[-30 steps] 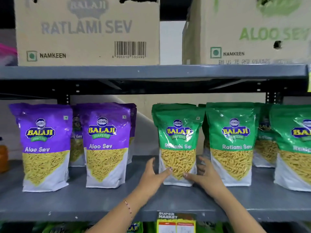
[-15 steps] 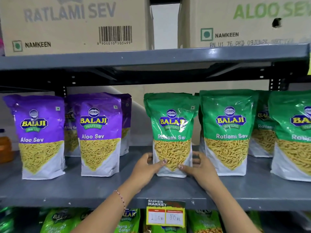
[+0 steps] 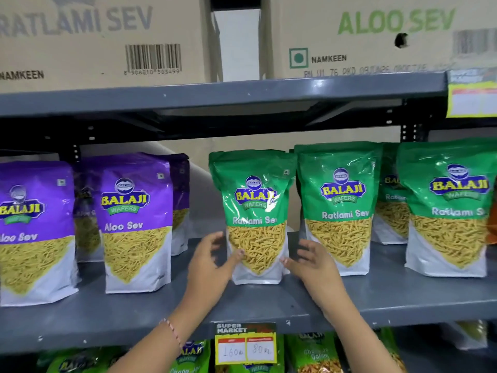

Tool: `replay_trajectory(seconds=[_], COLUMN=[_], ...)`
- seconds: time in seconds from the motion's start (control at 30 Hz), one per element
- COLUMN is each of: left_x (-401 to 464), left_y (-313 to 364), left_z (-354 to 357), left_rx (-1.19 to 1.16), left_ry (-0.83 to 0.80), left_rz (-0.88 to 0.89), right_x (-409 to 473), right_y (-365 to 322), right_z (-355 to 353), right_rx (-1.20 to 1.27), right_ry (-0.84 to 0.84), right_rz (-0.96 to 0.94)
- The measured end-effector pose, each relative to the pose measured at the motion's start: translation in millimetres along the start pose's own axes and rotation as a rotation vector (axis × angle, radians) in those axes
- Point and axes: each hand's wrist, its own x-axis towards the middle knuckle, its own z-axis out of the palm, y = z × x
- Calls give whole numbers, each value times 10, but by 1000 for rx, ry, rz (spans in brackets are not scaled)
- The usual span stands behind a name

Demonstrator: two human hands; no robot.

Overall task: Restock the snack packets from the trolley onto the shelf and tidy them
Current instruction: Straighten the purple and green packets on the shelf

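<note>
- While it stands upright near the shelf's (image 3: 269, 302) front edge, the green packet (image 3: 256, 216) sits between my hands.
- Left hand (image 3: 211, 267): spread, thumb touching it.
- Right hand (image 3: 313, 262): spread, thumb touching it.

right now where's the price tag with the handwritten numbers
In the head view, the price tag hangs on the front edge of the middle shelf, low centre, between the two forearms.

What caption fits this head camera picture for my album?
Two hands, left hand and right hand, steady a green Ratlami Sev packet on the grey shelf.
</note>
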Motion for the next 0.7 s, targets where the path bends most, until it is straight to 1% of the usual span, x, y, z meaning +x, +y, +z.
replay_trajectory(seconds=[0.03,0.07,0.1,0.13,0.17,0.2,0.23,0.27,0.3,0.37,0.43,0.47,0.53,0.7], left_x=[-76,-181,-289,-387,-461,-500,-505,-491,-470,-399,-318,-273,-215,-246], left_y=[102,230,348,474,578,680,720,783,826,852,848,820,810,854], left_z=[-9,9,76,190,378,541,758,949,1157,1467,1633,1694,1792,1915], left_rx=[-31,-59,-85,-97,-118,-155,-216,-280,-308,-219,-60,-44,-33,-19], left_ry=[59,59,13,-62,-143,-215,-281,-354,-376,-366,-344,-352,-381,-346], left_rz=[146,260,352,399,392,340,242,121,2,-137,-281,-328,-357,-346], right_x=[-60,-122,-158,-164,-136,-75,3,91,170,307,376,393,422,420], right_y=[-19,-48,-68,-87,-72,-68,-47,-23,9,77,106,107,127,207], right_z=[-108,-240,-380,-535,-707,-826,-957,-1060,-1174,-1298,-1363,-1382,-1439,-1501], right_rx=[17,37,56,64,48,20,-24,-75,-131,-197,-191,-178,-122,-16], right_ry=[79,183,300,391,440,440,411,370,327,223,94,39,7,22], right_rz=[-61,-130,-191,-238,-259,-258,-235,-192,-142,-70,-9,4,4,-3])
